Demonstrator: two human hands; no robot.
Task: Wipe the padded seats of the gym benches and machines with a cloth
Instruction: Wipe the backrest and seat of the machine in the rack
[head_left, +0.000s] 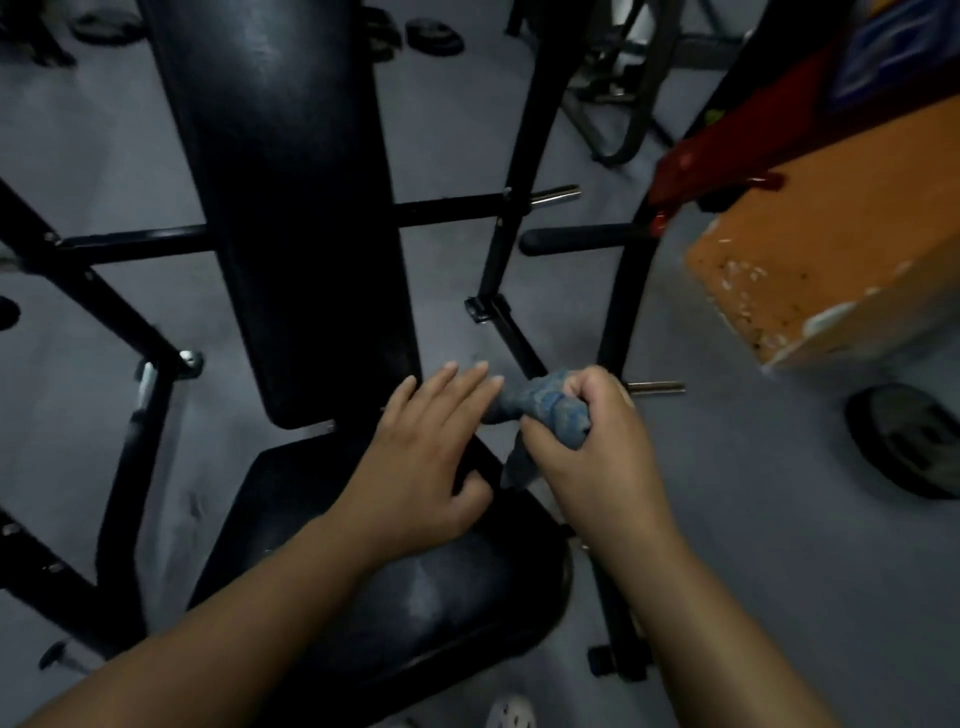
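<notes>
**Cloth off the pad, no wipe in contact**

- Blue cloth (540, 410) is bunched up in the right hand (587, 457), fingers curled tight round it. It is held in the air just past the far right corner of the seat pad (415, 613).
- Left hand (421, 467) has its fingers (447, 389) straight. The tips are at the cloth's free end; can't tell if they touch. It holds nothing.
- The seat pad shows a pale dull patch mid-surface. The long back pad (280, 208) beyond it has a similar sheen. Can't tell from this whether either has been wiped.
- My read: regrip or refold between passes, with the cloth not spread for wiping.
- Left to do: at least confirm both pads, plus the other machines (623, 93) at far right.
</notes>
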